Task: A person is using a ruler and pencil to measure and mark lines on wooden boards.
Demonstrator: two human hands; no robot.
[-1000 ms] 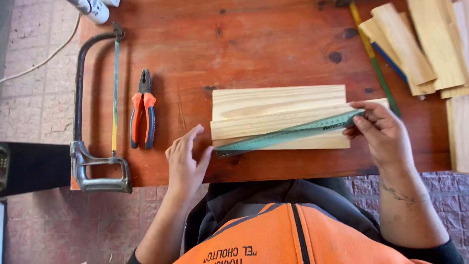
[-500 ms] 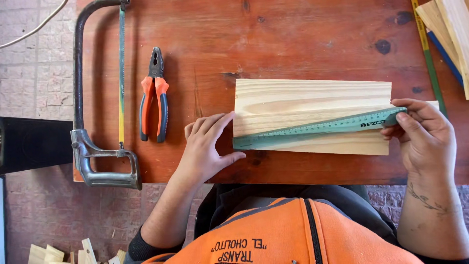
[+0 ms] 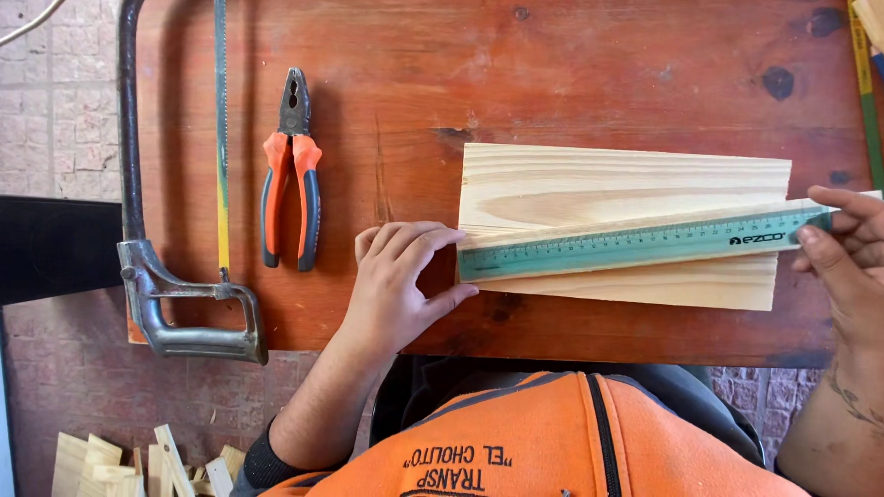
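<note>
Reddish-brown wooden table (image 3: 552, 74) filling most of the head view, scuffed and knotted, bearing everything else.

Pale pine board (image 3: 626, 179) lying flat toward the right of the table, long side across the view, near edge close to the table's front. Sitting squarer than 1 second ago, when skewed, with a second layer of wood showing.

Black-framed hacksaw (image 3: 138, 230) at the far left, handle toward the body, blade running away from it. Untouched, well apart from both hands.

Green ruler (image 3: 635, 247) across the lower half of the board, slanted slightly, right end higher and poking past the board's right edge. Slant a little flatter than 0.5 seconds ago.

Left hand (image 3: 396, 285) at the board's left end, fingers together and curled down, tips pressing the ruler's left end, thumb against the board's lower corner. Moved in since 1 second ago, when resting flat on bare table short of the ruler.

Right hand (image 3: 843, 248) at the frame's right edge, pinching the ruler's right end between thumb and fingers, narrow grip, partly cut off.

Judged from this: ruler now pinned at both ends rather than 1, so likely settling onto a chosen line, not sliding freely.

Orange-handled pliers (image 3: 293, 175) between saw and left hand, closed, lying idle.

Small pale offcuts (image 3: 110, 465) on the floor, bottom left.
</note>
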